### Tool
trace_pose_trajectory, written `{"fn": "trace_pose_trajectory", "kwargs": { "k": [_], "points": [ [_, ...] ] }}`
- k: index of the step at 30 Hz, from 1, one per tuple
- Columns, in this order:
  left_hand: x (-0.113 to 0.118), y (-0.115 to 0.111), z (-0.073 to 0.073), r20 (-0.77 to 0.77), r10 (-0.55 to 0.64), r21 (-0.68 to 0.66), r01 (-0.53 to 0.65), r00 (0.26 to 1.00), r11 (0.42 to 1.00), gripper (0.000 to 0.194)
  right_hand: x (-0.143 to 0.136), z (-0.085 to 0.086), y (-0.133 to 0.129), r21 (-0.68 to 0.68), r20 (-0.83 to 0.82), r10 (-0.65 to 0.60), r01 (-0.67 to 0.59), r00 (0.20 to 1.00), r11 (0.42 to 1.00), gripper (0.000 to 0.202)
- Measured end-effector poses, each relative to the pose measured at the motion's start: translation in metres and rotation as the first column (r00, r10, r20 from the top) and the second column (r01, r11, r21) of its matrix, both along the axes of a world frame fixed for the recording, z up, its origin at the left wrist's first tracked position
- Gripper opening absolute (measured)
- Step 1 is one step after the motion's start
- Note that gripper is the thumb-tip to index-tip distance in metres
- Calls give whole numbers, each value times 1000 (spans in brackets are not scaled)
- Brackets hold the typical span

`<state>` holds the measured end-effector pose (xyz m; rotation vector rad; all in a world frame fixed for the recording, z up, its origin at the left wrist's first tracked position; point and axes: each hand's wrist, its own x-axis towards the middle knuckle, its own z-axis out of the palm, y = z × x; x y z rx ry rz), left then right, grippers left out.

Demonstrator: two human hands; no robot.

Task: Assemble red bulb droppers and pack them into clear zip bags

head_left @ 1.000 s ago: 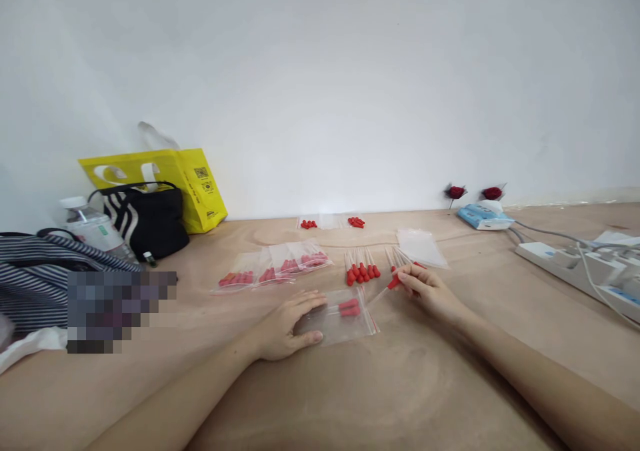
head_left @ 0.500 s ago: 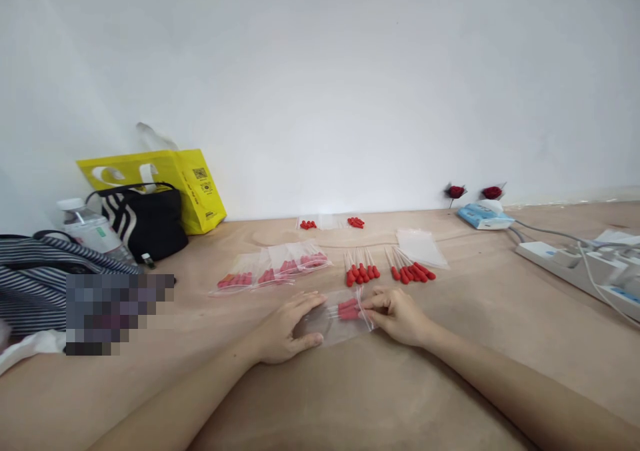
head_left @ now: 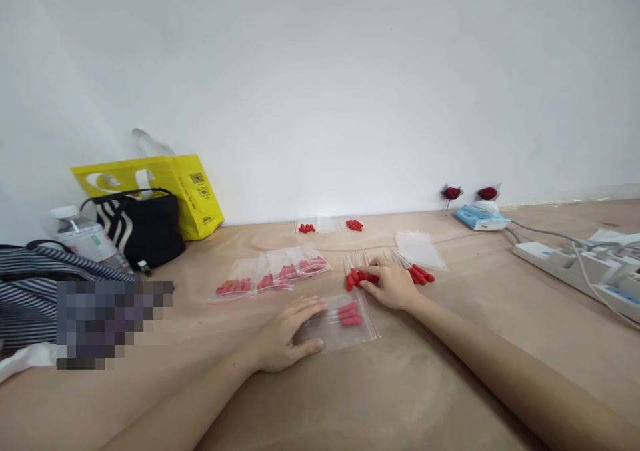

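Observation:
A clear zip bag [head_left: 333,339] lies flat on the table with a few red-tipped sticks [head_left: 350,314] inside, their pale stems pointing left. My left hand [head_left: 287,334] rests on the bag's left end, thumb and fingers spread. Just beyond the bag, my right hand [head_left: 393,284] is over loose red-tipped sticks [head_left: 350,279], thumb and fingertips closing about a red end. It partly covers that group and the one to its right [head_left: 424,274]. Several filled zip bags [head_left: 275,271] overlap to the left.
Flat clear bags [head_left: 421,249] lie behind the sticks. Two small red piles [head_left: 355,225] sit near the wall. At right are a tissue pack [head_left: 481,216] and a power strip [head_left: 575,264] with cables. A yellow bag [head_left: 200,197], a black bag [head_left: 150,231] and a bottle [head_left: 90,237] stand left.
My right hand has let go of the bag's right edge and moved up to the loose red-tipped sticks. My left hand stays on the bag.

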<state>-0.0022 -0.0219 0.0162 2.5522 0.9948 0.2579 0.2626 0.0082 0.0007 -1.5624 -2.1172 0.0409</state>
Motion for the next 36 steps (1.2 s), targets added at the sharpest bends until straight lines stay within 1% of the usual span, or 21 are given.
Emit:
{"fn": "trace_pose_trajectory", "kwargs": {
  "k": [3, 10, 16, 20, 22, 23, 24, 25, 27, 28, 29, 30, 31, 33, 36],
  "points": [
    [1, -1, 2, -2, 3, -9, -3, 1000, 1000, 54, 1, -2, 3, -22, -6, 21, -21, 1000, 1000, 25],
    [2, 0, 1, 11, -14, 6, 14, 1000, 1000, 53, 10, -7, 11, 8, -133, 52, -51, 990, 999, 17],
    [3, 0, 2, 5, -10, -3, 10, 1000, 1000, 52, 7, -18, 15, 41, -287, -23, 36, 958, 999, 13],
    [3, 2, 0, 3, -13, -7, 13, 1000, 1000, 54, 8, -17, 13, 101, -357, -76, 119, 931, 988, 18],
    [2, 2, -1, 3, -11, -7, 11, 1000, 1000, 55, 11, -12, 10, 122, -469, -95, 171, 878, 978, 23],
    [2, 2, -1, 4, -12, -7, 12, 1000, 1000, 55, 15, -10, 7, 104, -555, -91, 178, 827, 979, 26],
    [1, 2, -1, 6, -13, -9, 13, 1000, 1000, 55, 19, -7, 4, 67, -649, -82, 164, 757, 984, 29],
    [1, 1, -1, 10, -13, -11, 13, 1000, 1000, 55, 24, -5, 1, 20, -738, -73, 130, 670, 991, 32],
    [1, 1, 0, 14, -11, -17, 11, 1000, 1000, 54, 38, -2, -5, -75, -862, -70, 12, 503, 997, 35],
    [2, 0, 0, 14, -8, -18, 8, 1000, 1000, 54, 46, -2, -8, -107, -896, -74, -51, 438, 993, 34],
    [2, 0, 0, 12, -5, -18, 5, 1000, 1000, 54, 54, -3, -10, -131, -917, -79, -109, 390, 985, 33],
    [2, 0, 0, 10, -3, -16, 3, 1000, 1000, 54, 62, -4, -11, -149, -928, -82, -159, 362, 976, 32],
    [2, 0, 0, 7, -2, -14, 2, 1000, 1000, 54, 68, -6, -12, -163, -932, -85, -197, 353, 967, 30],
    [2, 0, 0, 7, -5, -7, 5, 1000, 1000, 54, 78, -11, -13, -187, -925, -92, -230, 370, 955, 28],
    [2, 0, 0, 12, -12, -2, 12, 1000, 1000, 54, 78, -15, -13, -199, -913, -94, -233, 396, 952, 26]
  ]
}}
